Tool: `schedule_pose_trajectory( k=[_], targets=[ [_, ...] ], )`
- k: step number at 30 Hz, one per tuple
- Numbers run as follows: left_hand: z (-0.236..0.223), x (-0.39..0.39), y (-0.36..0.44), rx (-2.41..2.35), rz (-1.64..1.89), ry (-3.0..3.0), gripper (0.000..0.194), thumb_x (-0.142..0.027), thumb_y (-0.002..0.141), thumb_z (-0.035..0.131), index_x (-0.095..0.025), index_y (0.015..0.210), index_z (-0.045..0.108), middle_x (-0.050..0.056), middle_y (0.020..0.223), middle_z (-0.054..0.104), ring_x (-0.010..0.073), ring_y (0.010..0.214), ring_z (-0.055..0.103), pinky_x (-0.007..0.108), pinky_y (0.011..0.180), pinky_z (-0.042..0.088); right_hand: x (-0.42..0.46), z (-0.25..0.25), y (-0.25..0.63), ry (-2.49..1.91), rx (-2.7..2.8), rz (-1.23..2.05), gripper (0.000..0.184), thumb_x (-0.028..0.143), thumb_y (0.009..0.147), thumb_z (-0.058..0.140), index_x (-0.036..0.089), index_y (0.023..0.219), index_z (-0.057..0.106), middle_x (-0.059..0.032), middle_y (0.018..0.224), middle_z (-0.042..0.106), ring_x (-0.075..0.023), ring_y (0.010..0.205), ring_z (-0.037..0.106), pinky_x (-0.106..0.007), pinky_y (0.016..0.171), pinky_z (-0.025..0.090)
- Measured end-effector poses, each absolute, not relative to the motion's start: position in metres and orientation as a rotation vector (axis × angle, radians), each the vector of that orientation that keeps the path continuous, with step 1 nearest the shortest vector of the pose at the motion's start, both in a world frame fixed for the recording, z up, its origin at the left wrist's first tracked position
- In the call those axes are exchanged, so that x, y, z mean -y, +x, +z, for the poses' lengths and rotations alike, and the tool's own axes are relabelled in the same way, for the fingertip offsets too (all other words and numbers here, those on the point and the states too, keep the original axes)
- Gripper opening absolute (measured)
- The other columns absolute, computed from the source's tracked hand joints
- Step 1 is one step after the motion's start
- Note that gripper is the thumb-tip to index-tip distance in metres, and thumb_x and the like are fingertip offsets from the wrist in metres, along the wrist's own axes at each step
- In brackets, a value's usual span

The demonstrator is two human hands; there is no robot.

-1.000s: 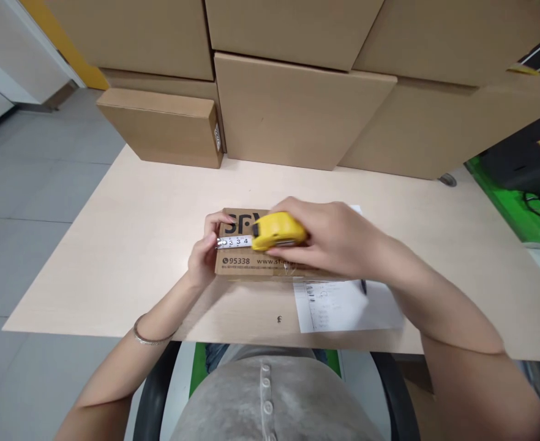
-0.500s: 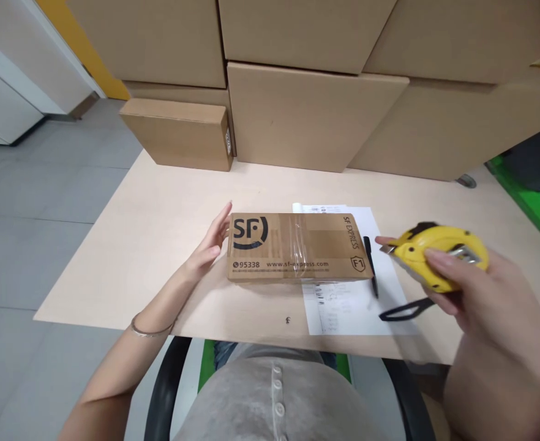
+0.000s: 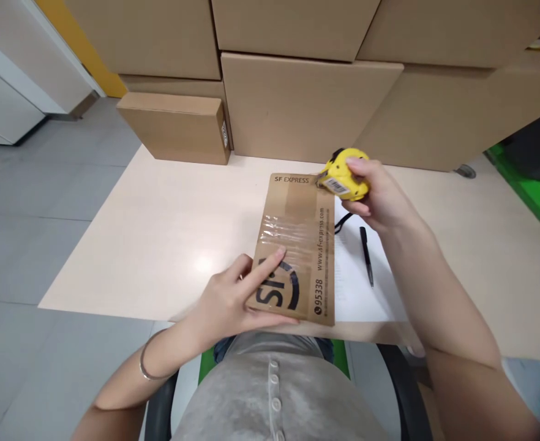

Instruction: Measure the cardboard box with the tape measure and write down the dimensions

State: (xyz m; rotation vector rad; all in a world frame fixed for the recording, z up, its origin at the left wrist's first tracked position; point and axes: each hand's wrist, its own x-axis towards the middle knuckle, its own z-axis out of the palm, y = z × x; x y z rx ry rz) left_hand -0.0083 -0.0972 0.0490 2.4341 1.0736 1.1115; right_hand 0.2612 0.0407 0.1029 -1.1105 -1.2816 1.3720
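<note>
A taped cardboard box (image 3: 292, 208) with SF EXPRESS print stands lengthwise away from me on the table. My left hand (image 3: 237, 294) grips its near left corner, the index finger lying on the top face and another digit along the near edge. My right hand (image 3: 380, 190) is closed round a yellow tape measure (image 3: 350, 174), held at the box's far right corner. A black wrist strap (image 3: 342, 222) hangs from the tape measure. Partly under the box lies a white sheet of paper (image 3: 357, 306), with a black pen (image 3: 366, 257) on it to the right.
Large cardboard boxes (image 3: 307, 110) are stacked along the back of the table (image 3: 160, 245). A smaller brown carton (image 3: 173, 128) stands in front of them at the left. Chair armrests (image 3: 403, 392) flank me below the table's near edge.
The box has turned about a quarter turn, its SF logo now near me. My left hand has moved onto it. My right hand has carried the tape measure left and away to its far end.
</note>
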Motion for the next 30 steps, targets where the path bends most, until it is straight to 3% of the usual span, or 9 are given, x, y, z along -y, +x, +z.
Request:
schedule_pose_trajectory(
  k=[3,6,10,13,15,17,21,26,30],
  targets=[
    [0.049,0.113,-0.002,-1.25,1.029,2.637,0.101,-0.08,0.088,0.061,-0.029,0.169,0.031,-0.001,0.081,0.046,0.0151,0.059,0.048,0.026,0.043,0.039,-0.048,0.092,0.255,-1.181,1.413,1.444,0.037,0.05,0.084,0.073,0.021,0.067,0.058,0.0046,0.054,0.047,-0.004,0.036,0.027,-0.022,0.033,0.012],
    [0.047,0.112,-0.01,-1.243,1.093,2.661,0.107,-0.096,0.085,0.032,-0.024,0.164,0.043,0.001,0.085,0.045,0.0189,0.066,0.049,0.031,0.05,0.042,-0.045,0.092,0.256,-1.184,1.44,1.436,0.032,0.049,0.084,0.075,0.021,0.076,0.062,0.0025,0.062,0.056,-0.0056,0.038,0.033,-0.024,0.033,0.017],
    [0.039,0.074,-0.027,-1.128,1.534,2.26,0.091,-0.086,0.096,0.014,-0.03,0.158,0.051,0.009,0.108,0.056,0.0278,0.1,0.058,0.047,0.09,0.054,-0.036,0.107,0.256,-1.092,1.513,1.14,0.031,0.048,0.083,0.082,0.024,0.088,0.062,0.0016,0.074,0.064,-0.0098,0.051,0.047,-0.024,0.041,0.032],
    [0.027,0.029,-0.029,-1.056,1.438,1.907,0.071,-0.073,0.104,0.018,-0.035,0.148,0.059,0.01,0.136,0.06,0.0322,0.133,0.053,0.053,0.113,0.045,-0.029,0.116,0.244,-1.021,1.729,0.858,0.036,0.049,0.081,0.087,0.025,0.092,0.062,0.0009,0.082,0.067,-0.0146,0.065,0.058,-0.029,0.055,0.047],
    [0.017,0.005,-0.024,-0.91,1.386,1.801,0.068,-0.077,0.099,0.033,-0.035,0.147,0.059,0.008,0.154,0.055,0.0362,0.15,0.042,0.057,0.124,0.036,-0.026,0.117,0.232,-0.93,1.906,0.722,0.038,0.05,0.081,0.087,0.025,0.096,0.064,0.0006,0.089,0.07,-0.0176,0.074,0.063,-0.033,0.068,0.052],
    [0.009,-0.011,-0.015,-0.757,1.339,1.749,0.072,-0.08,0.092,0.049,-0.036,0.148,0.057,0.006,0.16,0.051,0.0392,0.156,0.036,0.059,0.128,0.031,-0.027,0.115,0.221,-0.855,2.044,0.636,0.038,0.052,0.083,0.085,0.024,0.1,0.065,-0.0003,0.095,0.073,-0.0202,0.081,0.067,-0.036,0.076,0.054],
    [-0.002,-0.022,-0.001,-0.653,1.277,1.697,0.075,-0.069,0.084,0.072,-0.036,0.149,0.054,0.007,0.159,0.05,0.0411,0.156,0.035,0.06,0.129,0.031,-0.031,0.109,0.208,-0.877,2.204,0.594,0.03,0.044,0.089,0.08,0.024,0.108,0.067,-0.0033,0.11,0.076,-0.0235,0.09,0.07,-0.039,0.083,0.053],
    [-0.006,-0.029,0.0,-0.599,1.333,1.844,0.063,-0.063,0.093,0.064,-0.038,0.149,0.052,0.008,0.152,0.051,0.0385,0.151,0.04,0.062,0.128,0.032,-0.031,0.109,0.214,-0.945,2.25,0.56,0.029,0.037,0.088,0.079,0.023,0.111,0.069,-0.0042,0.109,0.078,-0.0228,0.085,0.071,-0.037,0.079,0.053],
    [-0.008,-0.034,-0.001,-0.593,1.399,2.039,0.069,-0.066,0.097,0.056,-0.041,0.16,0.043,0.008,0.155,0.049,0.0366,0.148,0.044,0.062,0.127,0.033,-0.023,0.111,0.246,-0.988,2.189,0.561,0.029,0.041,0.086,0.083,0.025,0.107,0.072,-0.0026,0.105,0.079,-0.0209,0.081,0.071,-0.034,0.073,0.053]
  ],
)
